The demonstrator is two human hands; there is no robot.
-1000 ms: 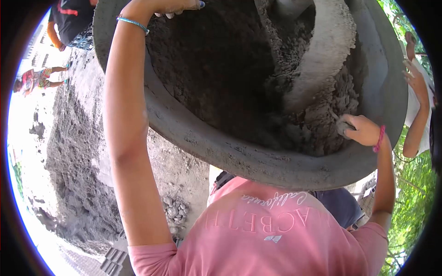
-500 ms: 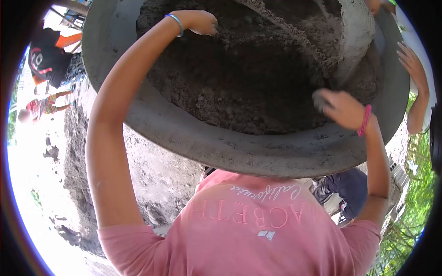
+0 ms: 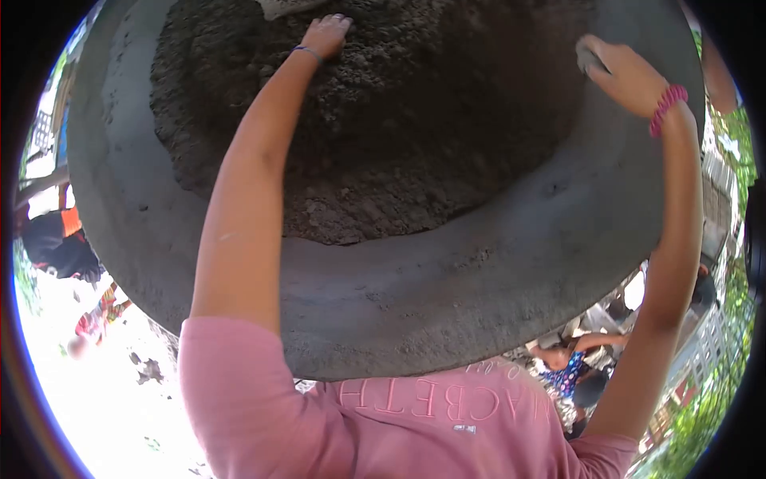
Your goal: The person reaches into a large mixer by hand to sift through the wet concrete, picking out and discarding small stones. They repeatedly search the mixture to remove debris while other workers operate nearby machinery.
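Note:
A large round grey basin with a broad, smooth rim fills most of the view. Dark, crumbly soil-like material covers its middle. My left hand, a thin band at its wrist, rests on this material near the top, fingers apart and stretched forward. On the right, my right hand, with a pink scrunchie at the wrist, is over the basin's inner wall. Its thumb and fingers close around a small grey lump, whose exact kind I cannot tell. A pale grey curved piece shows beyond my left hand.
Another person's arm is beside the rim at the far right. Below the right rim is a person in a blue patterned top. At far left, a person in dark clothing is near the basin's edge. Greenery lies at lower right.
The view has shifted, and more of the basin's near rim shows. My right hand has moved up and outward to the wall. My left hand's fingers have uncurled. The pale piece now appears top left.

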